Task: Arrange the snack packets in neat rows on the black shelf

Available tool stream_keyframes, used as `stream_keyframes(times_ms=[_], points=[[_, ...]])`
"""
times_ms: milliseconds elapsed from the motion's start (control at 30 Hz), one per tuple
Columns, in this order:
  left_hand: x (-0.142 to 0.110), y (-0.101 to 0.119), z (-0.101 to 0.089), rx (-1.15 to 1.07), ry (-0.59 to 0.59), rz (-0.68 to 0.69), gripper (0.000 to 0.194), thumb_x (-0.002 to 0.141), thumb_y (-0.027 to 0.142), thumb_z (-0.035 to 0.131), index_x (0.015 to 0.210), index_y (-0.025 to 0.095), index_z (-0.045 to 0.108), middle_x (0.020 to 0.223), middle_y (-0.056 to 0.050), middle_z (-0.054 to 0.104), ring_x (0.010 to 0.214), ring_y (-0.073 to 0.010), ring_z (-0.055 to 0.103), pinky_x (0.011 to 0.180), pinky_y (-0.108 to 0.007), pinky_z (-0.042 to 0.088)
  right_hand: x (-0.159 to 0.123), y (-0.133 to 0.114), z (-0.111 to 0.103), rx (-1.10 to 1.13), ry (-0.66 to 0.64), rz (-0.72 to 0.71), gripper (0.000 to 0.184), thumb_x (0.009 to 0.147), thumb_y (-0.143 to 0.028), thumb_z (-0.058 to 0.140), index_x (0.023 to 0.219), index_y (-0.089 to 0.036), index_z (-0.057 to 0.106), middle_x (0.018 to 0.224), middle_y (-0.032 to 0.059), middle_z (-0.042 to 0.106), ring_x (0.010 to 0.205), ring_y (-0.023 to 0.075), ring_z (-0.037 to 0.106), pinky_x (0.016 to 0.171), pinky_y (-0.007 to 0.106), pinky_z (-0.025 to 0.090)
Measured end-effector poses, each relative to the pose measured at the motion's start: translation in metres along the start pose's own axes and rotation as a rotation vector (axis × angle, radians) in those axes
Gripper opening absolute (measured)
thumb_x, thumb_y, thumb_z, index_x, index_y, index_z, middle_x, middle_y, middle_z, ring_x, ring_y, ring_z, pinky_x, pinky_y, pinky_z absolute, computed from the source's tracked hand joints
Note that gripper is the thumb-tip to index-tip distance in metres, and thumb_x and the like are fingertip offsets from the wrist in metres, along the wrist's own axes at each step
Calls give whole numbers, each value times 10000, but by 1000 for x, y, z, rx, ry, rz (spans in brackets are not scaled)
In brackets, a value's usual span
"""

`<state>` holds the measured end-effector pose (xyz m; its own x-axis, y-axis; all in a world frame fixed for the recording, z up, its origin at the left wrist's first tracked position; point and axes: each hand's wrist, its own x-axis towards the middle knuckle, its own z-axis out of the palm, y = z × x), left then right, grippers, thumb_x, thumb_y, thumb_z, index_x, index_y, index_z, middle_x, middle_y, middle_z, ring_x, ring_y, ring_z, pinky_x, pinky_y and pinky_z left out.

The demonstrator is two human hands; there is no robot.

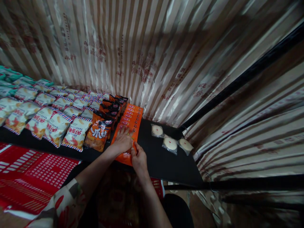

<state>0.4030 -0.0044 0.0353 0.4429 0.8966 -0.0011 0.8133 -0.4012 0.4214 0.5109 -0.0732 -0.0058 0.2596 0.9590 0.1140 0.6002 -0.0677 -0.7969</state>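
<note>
A row of overlapping orange packets (pixel 136 115) lies on the black shelf, running from its front edge toward the back. My left hand (pixel 123 141) rests on top of the nearer packets, fingers stretched out over them. At the right edge of the nearest packets, my right hand (pixel 139 158) is closed, its thumb and fingers gripping the side of an orange packet. The two hands almost meet there. Just left of the row stands a brown-and-orange snack bag (pixel 98 133), with more of the same kind behind it.
Rows of white snack bags (pixel 75 133) with striped edges fill the shelf's left side, with green bags (pixel 17 76) beyond. Three round white items in clear wrap (pixel 170 144) lie on the right. A red basket (pixel 47 164) sits below. A black pole (pixel 237 85) slants past a striped curtain.
</note>
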Motion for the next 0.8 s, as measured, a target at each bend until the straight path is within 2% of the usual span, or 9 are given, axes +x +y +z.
stream_keyframes(times_ms=[333, 533, 800], points=[[0, -8, 2, -21, 11, -10, 477, 844, 270, 441, 1315, 201, 465, 1429, -105, 383, 1378, -309, 156, 1095, -523, 136, 1, 5, 2, 11, 25, 7, 430, 840, -295, 430, 1177, -89, 597, 1128, 152, 644, 1044, 221, 603, 950, 338, 444], [0, -7, -1, -23, -21, -38, 499, 862, 325, 423, 1353, 240, 414, 1459, -100, 335, 1372, -319, 182, 1085, -542, 130, 4, 6, 3, 18, 7, 10, 447, 848, -324, 429, 1183, -77, 591, 1155, 159, 631, 1060, 228, 594, 959, 349, 437], [-3, -5, 4, -61, -45, -36, 467, 868, 370, 426, 1324, 274, 454, 1467, -71, 329, 1391, -322, 100, 1072, -593, 86, 1, 5, 3, 47, -7, -30, 426, 843, -288, 419, 1198, -114, 578, 1148, 140, 637, 1029, 215, 606, 938, 354, 450]])
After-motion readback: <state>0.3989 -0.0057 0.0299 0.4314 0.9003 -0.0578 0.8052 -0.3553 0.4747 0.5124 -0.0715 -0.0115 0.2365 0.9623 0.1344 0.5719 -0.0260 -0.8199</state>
